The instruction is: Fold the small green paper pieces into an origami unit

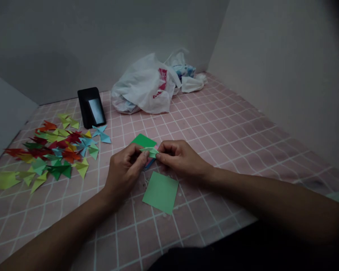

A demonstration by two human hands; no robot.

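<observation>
My left hand (125,169) and my right hand (180,158) meet over the pink checked surface (228,128). Both pinch a small folded piece of light green paper (149,151) between fingertips and thumbs. A flat light green paper square (161,192) lies just below my hands. A darker green square (143,140) lies behind them, partly hidden by my fingers. A bit of blue and red paper (149,164) shows under my hands.
A pile of several folded paper shapes (51,150) in red, yellow, green and blue spreads at the left. A black phone (91,107) leans against the back wall. White plastic bags (149,86) sit in the far corner. Grey walls enclose the surface.
</observation>
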